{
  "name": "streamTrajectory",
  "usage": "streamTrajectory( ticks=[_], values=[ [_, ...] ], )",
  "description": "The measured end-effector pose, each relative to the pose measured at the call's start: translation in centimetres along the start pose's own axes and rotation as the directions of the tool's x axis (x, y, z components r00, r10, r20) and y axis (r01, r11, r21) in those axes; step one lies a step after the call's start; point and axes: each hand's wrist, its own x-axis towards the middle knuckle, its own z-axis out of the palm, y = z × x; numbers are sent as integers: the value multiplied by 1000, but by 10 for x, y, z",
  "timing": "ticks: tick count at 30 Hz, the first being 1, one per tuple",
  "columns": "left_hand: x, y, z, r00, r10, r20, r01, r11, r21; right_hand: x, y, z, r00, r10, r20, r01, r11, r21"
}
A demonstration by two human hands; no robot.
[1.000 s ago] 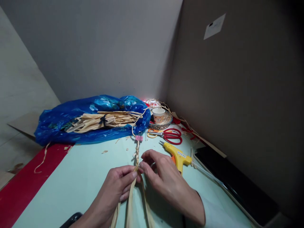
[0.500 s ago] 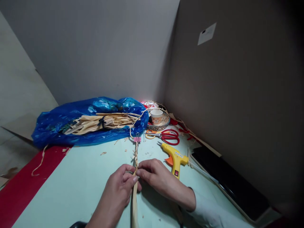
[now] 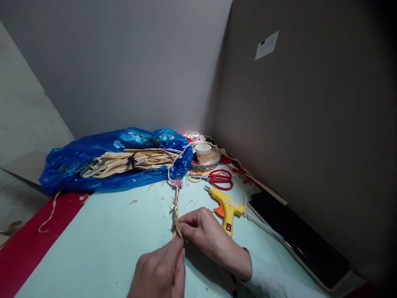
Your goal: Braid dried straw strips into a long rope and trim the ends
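Note:
A thin braided cord of pale dried straw runs toward me from a pink binder clip on the pale green tabletop. My right hand pinches the cord's near end between thumb and forefinger. Just below, my left hand is closed around the loose strands, which bend under its fingers. The strands' lower ends are hidden behind that hand. To the right of my right hand lies a yellow hot glue gun with an orange trigger.
A blue plastic bag with a tied bundle of straw strips lies at the back left. Red-handled scissors and a paper cup stand behind the glue gun. A black flat device lies along the right wall.
My left hand has moved down toward me and turned knuckles up, drawing the strands. My right hand keeps its pinch on the cord at nearly the same spot.

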Motion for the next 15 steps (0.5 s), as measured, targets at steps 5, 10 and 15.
streamTrajectory(
  ticks=[5,10,15],
  values=[
    [0,-15,-1,971,98,219,-122,988,97,3,0,-2,998,13,55,-16,998,58],
    [17,-5,-15,995,-21,100,7,991,137,2,2,0,999,0,35,-3,996,94],
    [39,-11,-22,950,-296,100,313,899,-308,-1,-4,1,999,-31,8,30,992,119]
  ],
)
